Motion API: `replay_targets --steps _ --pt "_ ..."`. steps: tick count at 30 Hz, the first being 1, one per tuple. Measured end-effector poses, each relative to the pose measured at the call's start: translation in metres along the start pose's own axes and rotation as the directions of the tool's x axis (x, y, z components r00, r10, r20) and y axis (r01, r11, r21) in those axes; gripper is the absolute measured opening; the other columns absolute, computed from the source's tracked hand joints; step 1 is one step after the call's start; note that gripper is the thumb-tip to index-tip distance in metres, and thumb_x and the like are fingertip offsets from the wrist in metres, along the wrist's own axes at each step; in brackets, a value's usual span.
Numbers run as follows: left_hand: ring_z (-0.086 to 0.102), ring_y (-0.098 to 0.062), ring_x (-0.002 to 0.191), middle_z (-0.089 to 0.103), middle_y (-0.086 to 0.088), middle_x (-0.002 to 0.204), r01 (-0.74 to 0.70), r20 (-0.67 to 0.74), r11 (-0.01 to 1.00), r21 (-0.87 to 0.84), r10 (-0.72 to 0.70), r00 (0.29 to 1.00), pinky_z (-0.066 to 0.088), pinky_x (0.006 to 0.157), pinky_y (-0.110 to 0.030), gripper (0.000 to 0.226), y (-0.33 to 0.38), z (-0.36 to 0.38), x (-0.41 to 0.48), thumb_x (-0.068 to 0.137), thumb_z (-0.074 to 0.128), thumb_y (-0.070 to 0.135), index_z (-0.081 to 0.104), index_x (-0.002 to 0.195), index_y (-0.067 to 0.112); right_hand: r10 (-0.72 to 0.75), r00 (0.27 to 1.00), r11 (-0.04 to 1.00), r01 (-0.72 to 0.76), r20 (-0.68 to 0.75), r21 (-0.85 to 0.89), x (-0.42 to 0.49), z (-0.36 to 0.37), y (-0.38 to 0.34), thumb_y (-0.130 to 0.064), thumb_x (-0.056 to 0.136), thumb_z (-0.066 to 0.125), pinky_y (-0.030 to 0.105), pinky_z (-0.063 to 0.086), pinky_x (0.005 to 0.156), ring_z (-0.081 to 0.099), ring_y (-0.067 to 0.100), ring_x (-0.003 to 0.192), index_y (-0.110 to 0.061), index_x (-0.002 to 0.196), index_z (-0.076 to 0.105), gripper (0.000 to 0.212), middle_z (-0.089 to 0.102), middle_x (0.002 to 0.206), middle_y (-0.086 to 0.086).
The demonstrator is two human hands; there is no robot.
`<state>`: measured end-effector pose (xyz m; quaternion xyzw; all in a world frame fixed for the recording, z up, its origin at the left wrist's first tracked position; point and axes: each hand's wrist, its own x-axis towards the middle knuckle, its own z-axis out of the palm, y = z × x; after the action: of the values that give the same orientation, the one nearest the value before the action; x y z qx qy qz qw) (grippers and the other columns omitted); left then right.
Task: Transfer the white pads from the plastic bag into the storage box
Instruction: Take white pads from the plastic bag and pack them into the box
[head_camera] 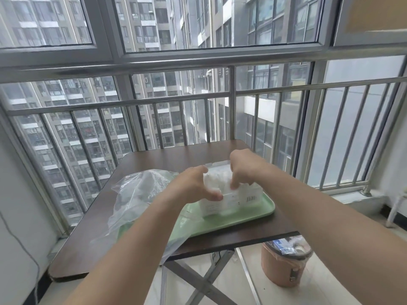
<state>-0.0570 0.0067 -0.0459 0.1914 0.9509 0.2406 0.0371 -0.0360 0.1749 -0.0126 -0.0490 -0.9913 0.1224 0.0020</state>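
One dark brown worktop [154, 159] fills the lower middle of the frame, standing on crossed metal legs before a window with a metal railing [220, 95]. On it lies one pale green tray [233, 221], and on the tray's right half stands one clear storage box [240, 199], just right of the frame's centre. White pads [217, 181] fill the box up to its rim; they are packed together and blurred, so their number cannot be counted. The near wall of the box carries one white label with a small barcode at its right end and lines of fine print that are too small to read.

One crumpled clear plastic bag [136, 194] lies at centre left, partly over the left end of the tray and hanging past the worktop's near edge. What it contains cannot be made out.

Two bare hands are at the box. The left hand [193, 186] is spread in a curved claw at the left end of the box, thumb against the near wall, fingers over the pads. The right hand [242, 170] is bent downward from above, its fingertips pressed onto the pads at the box's top; whether it pinches any pad cannot be told.

At lower right, on the floor under the worktop's corner, stands one brownish-pink bin [284, 267] lined with a plastic bag and holding rubbish.
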Motion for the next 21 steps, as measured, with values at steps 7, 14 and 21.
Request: replay_targets --steps 7,14,21 --pt "0.054 -0.02 0.121 0.056 -0.001 0.138 -0.011 -0.003 0.997 0.075 0.011 1.0 0.047 0.1 -0.037 0.09 0.005 -0.003 -0.005 0.067 0.086 0.05 0.047 0.141 0.017 0.002 0.999 0.999 -0.005 -0.046 -0.052 -0.001 0.024 -0.03 -0.019 0.063 0.086 0.029 0.047 0.053 0.06 0.021 0.066 -0.017 0.071 0.049 0.039 0.055 0.069 0.0" --pt "0.053 -0.021 0.123 0.053 0.0 0.141 -0.012 0.01 0.995 0.101 0.011 1.0 0.047 0.1 -0.038 0.094 0.004 -0.005 -0.005 0.066 0.084 0.058 0.045 0.143 0.02 -0.123 0.97 0.959 0.062 0.208 0.278 -0.009 -0.005 0.001 -0.025 0.087 0.067 0.032 0.058 0.078 0.074 0.012 0.077 -0.022 0.098 0.074 0.014 0.075 0.089 -0.001" --pt "0.053 -0.021 0.123 0.053 0.0 0.142 -0.01 0.008 0.993 0.117 0.009 1.0 0.047 0.1 -0.039 0.094 0.005 -0.006 -0.011 0.066 0.082 0.061 0.046 0.142 0.019 -0.201 0.971 0.93 0.148 0.131 0.336 -0.018 0.011 -0.007 -0.003 0.08 0.06 0.031 0.056 0.074 0.063 0.015 0.069 -0.017 0.093 0.078 0.027 0.076 0.088 0.013"
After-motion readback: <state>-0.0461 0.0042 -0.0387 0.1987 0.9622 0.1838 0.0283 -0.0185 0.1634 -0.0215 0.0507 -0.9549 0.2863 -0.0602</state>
